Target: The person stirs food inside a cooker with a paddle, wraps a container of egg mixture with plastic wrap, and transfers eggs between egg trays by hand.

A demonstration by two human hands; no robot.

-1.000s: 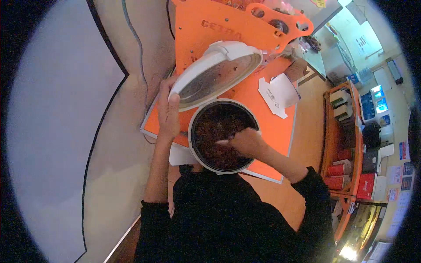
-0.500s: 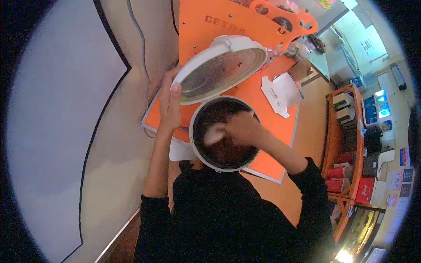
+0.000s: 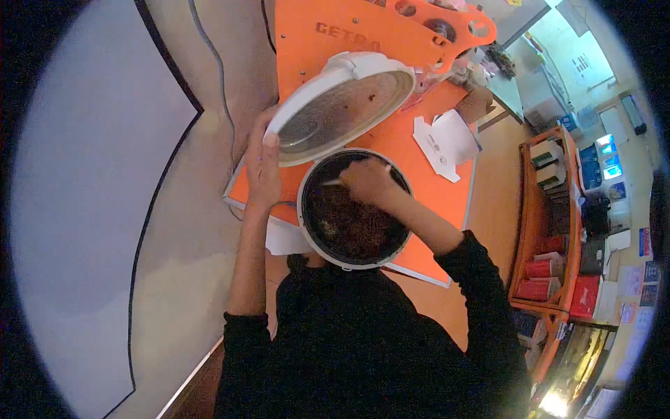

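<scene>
My left hand point(image 3: 262, 164) grips the edge of a white-rimmed oval-looking lid point(image 3: 342, 115), thumb on the near side. The lid is tilted up above the far side of a round white container point(image 3: 305, 225), and its see-through or shiny middle has dark specks on it. Dark brown loose stuff point(image 3: 349, 227) fills the container; its exact kind I cannot tell. Inside the rim, my right hand point(image 3: 371, 183) is closed around a pale spoon or scoop point(image 3: 331, 183), seen nearly edge-on near the far left wall. Part of it is hidden by my fingers.
The container rests on an orange table point(image 3: 436, 213). An orange machine point(image 3: 328, 42) stands behind the lid. To the right lies an opened white carton point(image 3: 447, 143). A wall point(image 3: 209, 167) is close on the left; an orange shelf rack point(image 3: 551, 223) stands further right.
My right hand has moved toward the container's far side. The pale spoon or scoop has turned from showing its broad face to nearly edge-on. My left hand still holds the lid up.
</scene>
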